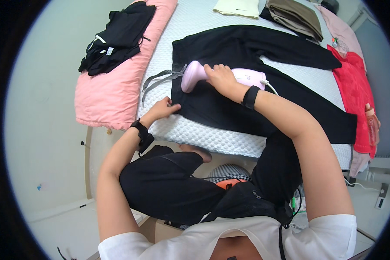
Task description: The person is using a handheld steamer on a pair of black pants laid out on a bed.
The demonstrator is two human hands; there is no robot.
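Black trousers (242,115) lie spread on the white quilted bed (160,93), waistband to the left and legs reaching right. Grey drawstrings (154,82) trail out from the waistband. My right hand (223,80) is wrapped round the handle of a pale pink garment steamer (191,77), whose head is at the trousers near the waistband; its white cord leaves from the right end. At the near corner of the waistband, my left hand (164,108) pinches the cloth edge between thumb and fingers.
A folded pink quilt (106,102) at the left bears black clothing (117,39). Folded cream cloth (236,8) and brown and black garments (294,19) lie at the far side. On the right are red cloth (355,82) and a pinkish bottle (371,123).
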